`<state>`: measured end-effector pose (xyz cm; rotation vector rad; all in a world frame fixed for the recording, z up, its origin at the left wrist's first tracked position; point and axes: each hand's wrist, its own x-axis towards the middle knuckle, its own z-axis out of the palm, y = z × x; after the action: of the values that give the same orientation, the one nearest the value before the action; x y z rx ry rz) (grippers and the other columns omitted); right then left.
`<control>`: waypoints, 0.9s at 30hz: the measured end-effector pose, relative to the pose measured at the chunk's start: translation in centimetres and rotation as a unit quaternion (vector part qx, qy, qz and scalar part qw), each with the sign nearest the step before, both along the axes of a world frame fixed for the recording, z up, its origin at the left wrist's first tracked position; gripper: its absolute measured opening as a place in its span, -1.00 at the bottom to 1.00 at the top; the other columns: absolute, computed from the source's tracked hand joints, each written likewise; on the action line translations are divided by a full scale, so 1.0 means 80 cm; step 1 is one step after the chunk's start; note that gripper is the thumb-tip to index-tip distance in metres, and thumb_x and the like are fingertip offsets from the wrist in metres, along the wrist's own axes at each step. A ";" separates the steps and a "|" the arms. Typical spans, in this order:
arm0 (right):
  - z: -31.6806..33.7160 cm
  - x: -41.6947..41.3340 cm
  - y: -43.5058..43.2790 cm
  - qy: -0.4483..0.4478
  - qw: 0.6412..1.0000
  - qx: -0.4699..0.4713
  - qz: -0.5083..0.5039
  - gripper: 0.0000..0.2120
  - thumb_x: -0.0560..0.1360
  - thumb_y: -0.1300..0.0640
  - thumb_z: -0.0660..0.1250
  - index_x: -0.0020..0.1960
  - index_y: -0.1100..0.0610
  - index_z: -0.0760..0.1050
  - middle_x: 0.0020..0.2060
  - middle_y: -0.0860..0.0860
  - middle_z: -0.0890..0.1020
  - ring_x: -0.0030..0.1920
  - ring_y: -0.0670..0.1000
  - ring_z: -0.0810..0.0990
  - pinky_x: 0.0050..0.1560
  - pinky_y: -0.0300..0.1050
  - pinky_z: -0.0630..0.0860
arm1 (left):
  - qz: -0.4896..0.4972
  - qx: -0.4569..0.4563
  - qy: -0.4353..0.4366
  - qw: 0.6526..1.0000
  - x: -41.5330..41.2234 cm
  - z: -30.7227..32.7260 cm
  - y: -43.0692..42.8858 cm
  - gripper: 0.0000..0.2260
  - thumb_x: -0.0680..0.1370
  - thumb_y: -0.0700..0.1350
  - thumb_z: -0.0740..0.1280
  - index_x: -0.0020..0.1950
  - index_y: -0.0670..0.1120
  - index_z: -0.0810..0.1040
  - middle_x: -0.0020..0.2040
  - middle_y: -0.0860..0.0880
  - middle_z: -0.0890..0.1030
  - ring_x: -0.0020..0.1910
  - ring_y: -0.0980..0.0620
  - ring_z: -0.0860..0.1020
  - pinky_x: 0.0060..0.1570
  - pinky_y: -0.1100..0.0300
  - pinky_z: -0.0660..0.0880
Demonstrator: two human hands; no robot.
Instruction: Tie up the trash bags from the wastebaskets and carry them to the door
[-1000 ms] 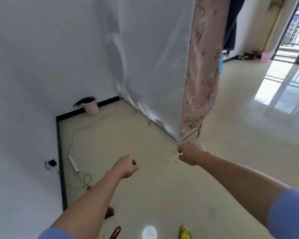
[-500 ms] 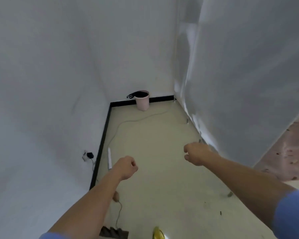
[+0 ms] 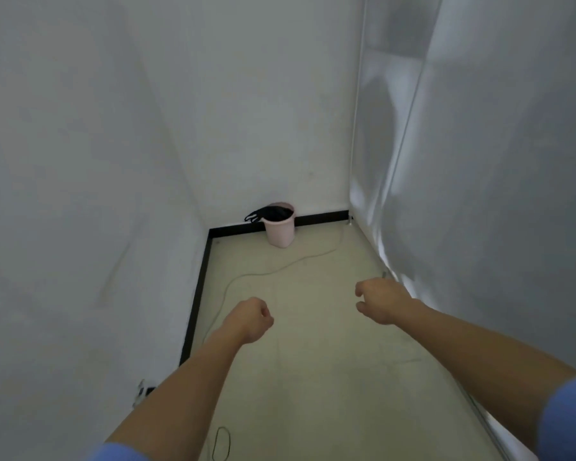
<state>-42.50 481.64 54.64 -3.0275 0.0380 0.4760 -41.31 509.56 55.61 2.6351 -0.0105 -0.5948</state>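
A pink wastebasket (image 3: 280, 232) stands on the floor against the far wall, near the corner. A black trash bag (image 3: 269, 212) lines it, with its handles hanging over the left rim. My left hand (image 3: 251, 319) is held out in front of me as a closed fist, holding nothing. My right hand (image 3: 381, 302) is out to the right, fingers loosely curled with a gap between them, also empty. Both hands are well short of the wastebasket.
White walls close the passage on the left and at the back, with a black baseboard (image 3: 198, 287). A grey fabric wardrobe (image 3: 479, 194) walls off the right side. A pale cable (image 3: 280, 267) snakes across the floor; a black cord loop (image 3: 222, 444) lies near my feet.
My view has turned left and moved forward into the passage beside the wardrobe. The wastebasket is now straight ahead and larger. My right hand's fingers have loosened a little.
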 end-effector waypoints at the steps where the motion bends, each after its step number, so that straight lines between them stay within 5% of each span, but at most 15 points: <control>1: 0.000 0.032 -0.004 0.000 1.000 -0.002 0.001 -0.66 0.56 0.01 0.21 0.30 0.07 0.47 0.19 0.08 0.58 0.16 0.12 0.56 0.12 0.00 0.52 | 0.000 -0.005 -0.003 1.000 0.032 -0.002 -0.005 -0.84 0.52 -0.05 0.31 0.00 -0.11 0.59 0.02 -0.16 0.65 0.02 -0.14 0.60 0.01 0.10 0.52; 9: -0.043 0.316 -0.033 0.011 0.999 0.017 0.029 -0.65 0.56 0.00 0.20 0.31 0.06 0.46 0.21 0.07 0.56 0.17 0.12 0.55 0.12 -0.04 0.48 | 0.023 -0.007 -0.009 1.000 0.293 -0.037 -0.034 -0.88 0.51 -0.06 0.32 -0.06 -0.09 0.59 0.03 -0.14 0.65 0.02 -0.12 0.60 0.00 0.14 0.50; 15: -0.045 0.515 -0.049 0.035 0.998 0.020 0.056 -0.66 0.57 0.01 0.20 0.30 0.08 0.45 0.20 0.07 0.56 0.15 0.10 0.55 0.14 -0.04 0.49 | 0.090 -0.036 0.009 0.995 0.464 -0.047 -0.028 -0.89 0.51 -0.03 0.32 -0.09 -0.05 0.53 -0.03 -0.15 0.64 -0.21 -0.05 0.52 -0.10 0.09 0.53; 27: -0.118 0.854 -0.010 0.105 0.987 0.012 0.124 -0.64 0.58 -0.06 0.19 0.34 0.03 0.42 0.24 0.06 0.53 0.21 0.09 0.52 0.16 -0.06 0.46 | 0.148 -0.062 0.102 0.982 0.773 -0.139 0.003 -0.86 0.51 -0.02 0.35 -0.06 -0.08 0.50 -0.09 -0.13 0.57 -0.13 -0.08 0.55 -0.02 0.05 0.55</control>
<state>25.79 480.83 45.20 -2.9564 -0.3340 0.8080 20.52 509.77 44.47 2.3815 0.3874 -0.7287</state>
